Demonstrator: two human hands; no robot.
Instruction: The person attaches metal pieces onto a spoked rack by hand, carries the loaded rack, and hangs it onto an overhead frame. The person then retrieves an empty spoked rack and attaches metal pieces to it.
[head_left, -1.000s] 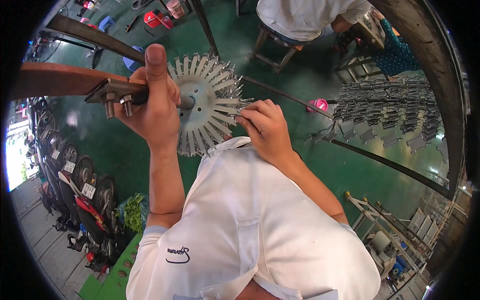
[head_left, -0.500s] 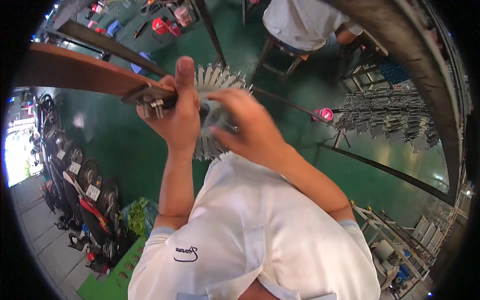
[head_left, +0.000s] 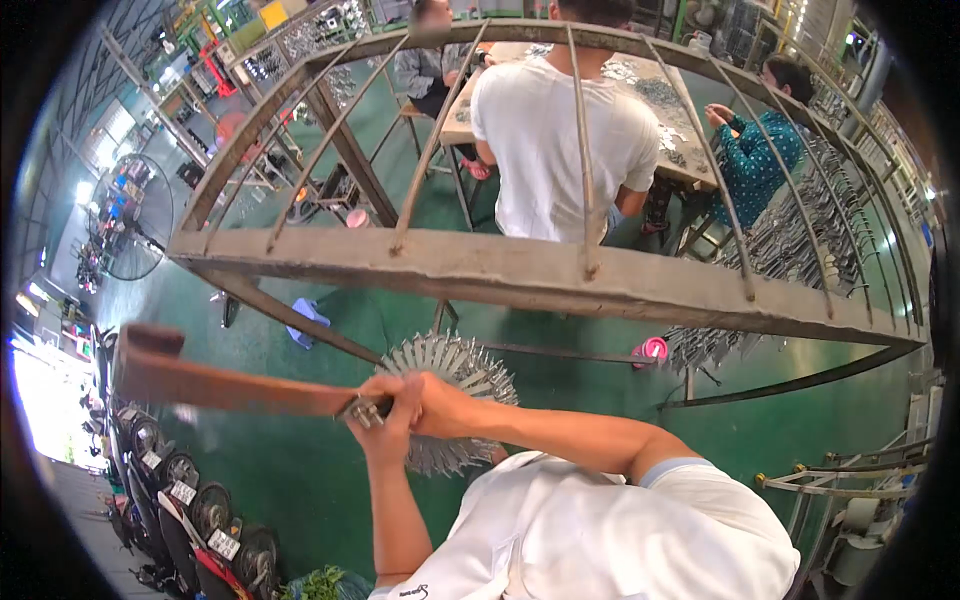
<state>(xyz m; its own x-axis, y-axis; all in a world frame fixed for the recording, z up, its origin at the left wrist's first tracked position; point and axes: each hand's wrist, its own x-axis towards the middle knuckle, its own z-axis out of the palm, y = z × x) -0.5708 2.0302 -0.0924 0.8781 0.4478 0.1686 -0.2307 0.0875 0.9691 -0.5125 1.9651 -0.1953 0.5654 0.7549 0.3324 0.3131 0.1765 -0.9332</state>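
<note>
Shirt (head_left: pixel 620 530) is closest, and two arms reach out from it. The left arm (head_left: pixel 398 515) goes almost straight ahead. The left hand (head_left: pixel 392 430) looks curled round the end of the brown bar (head_left: pixel 250 392), with bolts (head_left: pixel 366 413) just beside it. The right arm (head_left: pixel 560 428) bends at the elbow and comes across from the side, so the right hand (head_left: pixel 438 405) sits right next to the left one. Its fingers are hidden, so I cannot tell if they are spread or pinch anything.

The wheel (head_left: pixel 478 385) is just behind the right hand and wrist. Metal strips (head_left: pixel 430 352) stick out all round the edge that shows, so a lot looks done. The middle is covered, so I cannot tell what is left there.

Past the wheel is a big metal frame (head_left: pixel 480 268). A pink tub (head_left: pixel 654 350) is on the floor. Farther off, a person in white (head_left: pixel 560 140) is at a table (head_left: pixel 459 118) with small metal bits (head_left: pixel 655 92) on it.
</note>
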